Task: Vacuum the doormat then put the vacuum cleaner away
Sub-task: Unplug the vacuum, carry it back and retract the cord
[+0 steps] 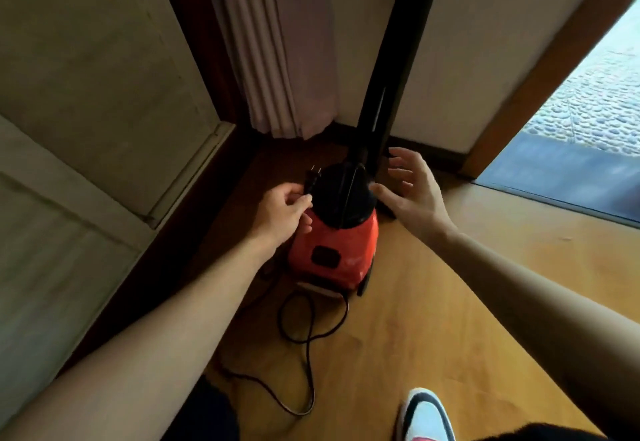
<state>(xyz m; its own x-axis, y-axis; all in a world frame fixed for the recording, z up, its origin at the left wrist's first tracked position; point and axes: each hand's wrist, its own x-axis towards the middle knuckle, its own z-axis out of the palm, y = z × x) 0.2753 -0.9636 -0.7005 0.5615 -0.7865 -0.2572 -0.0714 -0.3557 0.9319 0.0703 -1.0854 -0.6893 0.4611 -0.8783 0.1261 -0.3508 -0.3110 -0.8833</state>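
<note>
so the vacuum cleaner (332, 243) is sitting upright on the wooden floor (450, 302), tucked toward the far corner. it's between the curtain (277, 59) on the far left and a black upright piece (398, 59) rising just behind it (wand or post, honestly can't tell). looks to me like i'm in the putting-away part, not the vacuuming part.

my left hand (280, 212) is pinching the cord right below the plug (311, 177), prongs pointing up and away, at the left edge of the vac's black lid. i'm guessing i'm holding it there so the loose end isn't dragging while i'm sorting out where it goes. my right hand (412, 191) is hovering wide open, fingers spread, just off the right side of the lid and gripping nothing. probably getting ready to steady the body or catch the cord.

the rest of the cord (304, 329) is lying in loose loops on the floor on the near side of the vac, trailing toward my feet. that's what's getting in the way: it's needing a wind-up or it's a trip hazard beside my shoe (426, 416).

a pale panel (86, 94) is running along the left. an open doorway (588, 94) is showing pebbly ground on the right. the grey strip (554, 170) at its threshold might be the doormat, not sure.
</note>
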